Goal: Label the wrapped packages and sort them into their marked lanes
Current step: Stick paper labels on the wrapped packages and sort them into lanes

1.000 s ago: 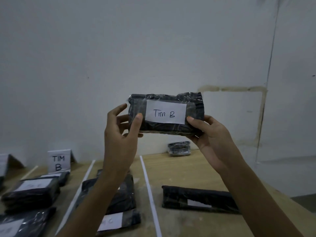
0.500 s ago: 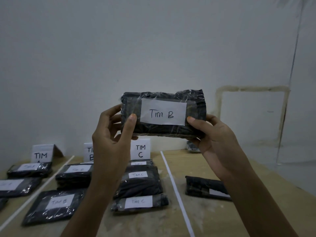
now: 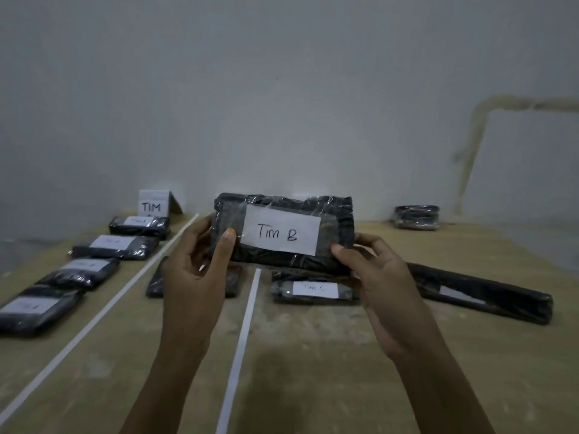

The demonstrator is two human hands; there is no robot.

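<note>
A black plastic-wrapped package (image 3: 336, 211) with a white label reading "Tim B" is held up above the wooden table (image 3: 313, 371). My left hand (image 3: 194, 270) grips its left end and my right hand (image 3: 376, 277) grips its right end, label facing me. Below it, white tape lines (image 3: 241, 339) split the table into lanes. Several labelled packages (image 3: 116, 247) lie in the left lane. A dark package (image 3: 155, 283) lies in the middle lane, mostly hidden by my left hand. A package labelled "Tim C" (image 3: 313, 291) lies just right of the near tape line.
A folded white sign reading "TIM" (image 3: 153, 203) stands at the back of the left lane. A long black wrapped package (image 3: 482, 292) lies on the right. A small wrapped bundle (image 3: 416, 217) sits at the back right by the wall.
The view has swung left and down. The held package has come lower, closer to the table, still gripped by both hands.
</note>
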